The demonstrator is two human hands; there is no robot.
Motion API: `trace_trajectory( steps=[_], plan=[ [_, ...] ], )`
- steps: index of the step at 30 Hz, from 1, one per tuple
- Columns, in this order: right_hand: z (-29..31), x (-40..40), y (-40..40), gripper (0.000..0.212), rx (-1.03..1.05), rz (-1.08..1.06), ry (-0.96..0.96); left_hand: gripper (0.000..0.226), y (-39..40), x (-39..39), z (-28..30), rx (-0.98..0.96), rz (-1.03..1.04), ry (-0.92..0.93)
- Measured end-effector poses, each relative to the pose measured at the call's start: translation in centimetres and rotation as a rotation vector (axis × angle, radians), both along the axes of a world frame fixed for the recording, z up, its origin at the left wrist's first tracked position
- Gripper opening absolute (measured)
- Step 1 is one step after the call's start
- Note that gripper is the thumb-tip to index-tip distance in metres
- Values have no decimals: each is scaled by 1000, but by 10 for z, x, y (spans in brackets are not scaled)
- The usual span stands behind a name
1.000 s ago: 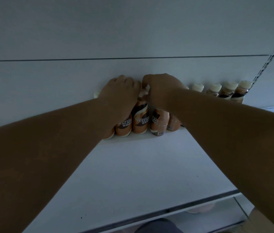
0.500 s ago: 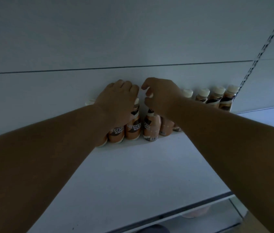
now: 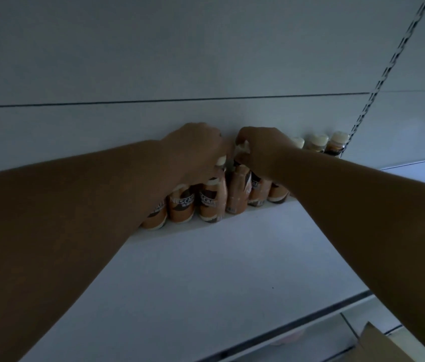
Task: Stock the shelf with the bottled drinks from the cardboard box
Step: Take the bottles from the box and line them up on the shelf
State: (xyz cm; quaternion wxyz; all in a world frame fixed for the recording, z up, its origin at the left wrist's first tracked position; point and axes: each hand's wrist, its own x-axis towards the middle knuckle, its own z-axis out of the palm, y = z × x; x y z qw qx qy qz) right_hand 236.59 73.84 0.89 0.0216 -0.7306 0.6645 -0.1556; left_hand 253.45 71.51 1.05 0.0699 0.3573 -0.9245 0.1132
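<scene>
Standing at the back of the shelf [image 3: 206, 283], the bottle row [image 3: 207, 202] now has the right hand [image 3: 263, 150] pinching a cap it merely hovered over before; the left hand [image 3: 195, 150] curls over bottle tops, its grip hidden. Cardboard box [image 3: 378, 343] is cut off.

The only readable writing is the brand on the labels of the bottled drinks [image 3: 207, 202] standing at the back of the shelf [image 3: 206, 270]. One bottle [image 3: 181, 205] shows "NESCAF" in white letters on a dark band. The next bottle shows "NESCA". Two others show only fragments, "AF", partly hidden by the arms. Smaller print under the brand is too blurred to read.
</scene>
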Motion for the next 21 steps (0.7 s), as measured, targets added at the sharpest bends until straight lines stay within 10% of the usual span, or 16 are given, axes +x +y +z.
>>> trace_trajectory(
  steps=[21],
  plan=[
    [-7, 0, -4, 23, 44, 52, -24, 31, -1, -4, -10, -133, 74, 60]
  ],
)
